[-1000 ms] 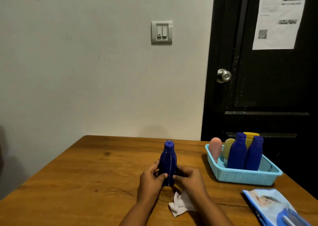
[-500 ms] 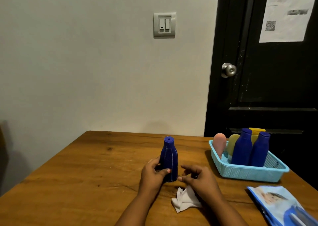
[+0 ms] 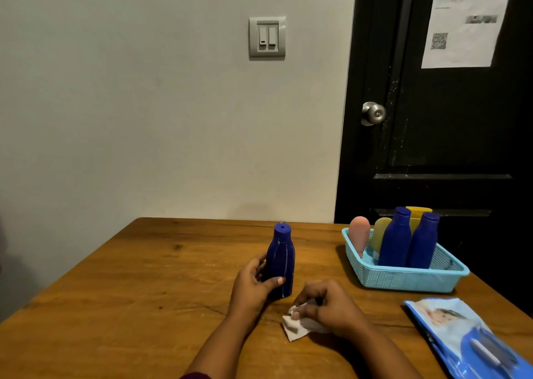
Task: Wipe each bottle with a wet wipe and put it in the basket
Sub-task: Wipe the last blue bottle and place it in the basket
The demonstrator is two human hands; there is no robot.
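- Dark blue bottle (image 3: 280, 263): stood upright on the wooden surface (image 3: 144, 277), near centre, cap uppermost. It is gripped low around its body by the left hand (image 3: 253, 286), thumb across the front. Risk: a tall, narrow bottle held only near the base could be tipped if wiped hard near the cap.
- Wet wipe (image 3: 297, 325): a crumpled white piece lying on the surface just near of the bottle. It is pinched by the fingertips of the right hand (image 3: 328, 306), which is curled over it. Risk: the wipe is bunched, so only a small patch may meet the bottle and parts of the bottle could be left unwiped unless it is opened out.
- Light blue basket (image 3: 403, 277): placed to the right, well apart from the held bottle. Held inside, standing: two dark blue bottles (image 3: 395, 240), a pink bottle (image 3: 359, 234) and yellow containers behind, partly hidden. Risk: the far part looks crowded; free room is judged to lie at the near right, and a bottle set down carelessly could knock the standing ones over.
- Wipe packet (image 3: 467, 335): blue, lying flat at the near right edge of the surface. Risk: it lies near the right arm and could be nudged off the edge during the carry to the basket.
- A wet bottle may slip in the hands during transfer.
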